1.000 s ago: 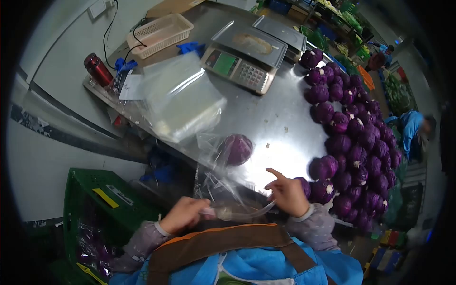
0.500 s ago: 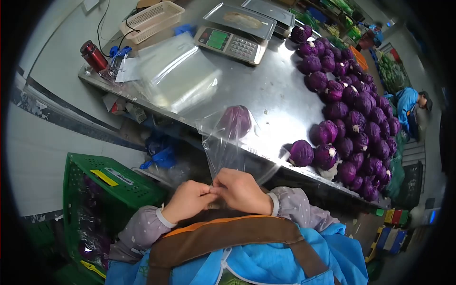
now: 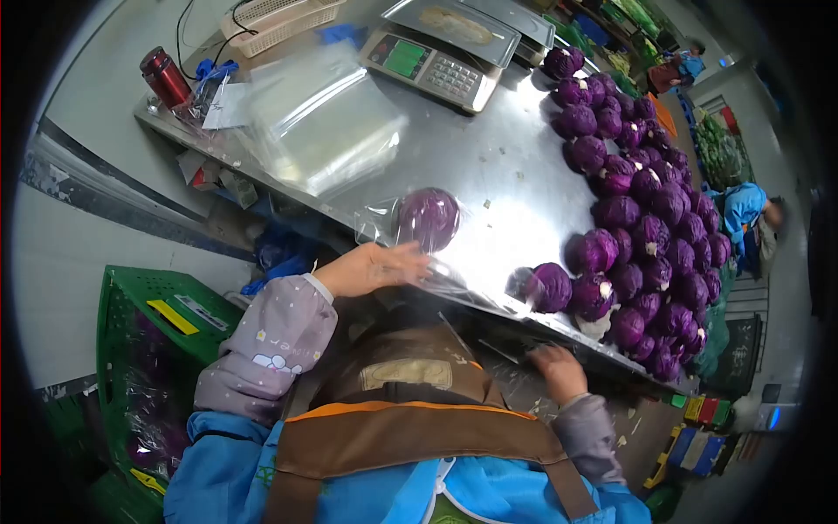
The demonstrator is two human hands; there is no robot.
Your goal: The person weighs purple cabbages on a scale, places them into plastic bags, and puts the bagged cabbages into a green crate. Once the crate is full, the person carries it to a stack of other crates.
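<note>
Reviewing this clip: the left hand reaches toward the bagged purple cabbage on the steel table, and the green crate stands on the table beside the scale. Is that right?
Not quite. The head view shows the green crate down beside the steel table, not next to the scale. The rest holds: the left hand reaches toward the bagged purple cabbage.

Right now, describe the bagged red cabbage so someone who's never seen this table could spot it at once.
Start at the steel table and find the digital scale at its far side. Come straight toward the near edge: the bagged red cabbage sits alone there, just beyond the left hand. Unlike the bare cabbages heaped along the right, it is wrapped in clear plastic.
</note>
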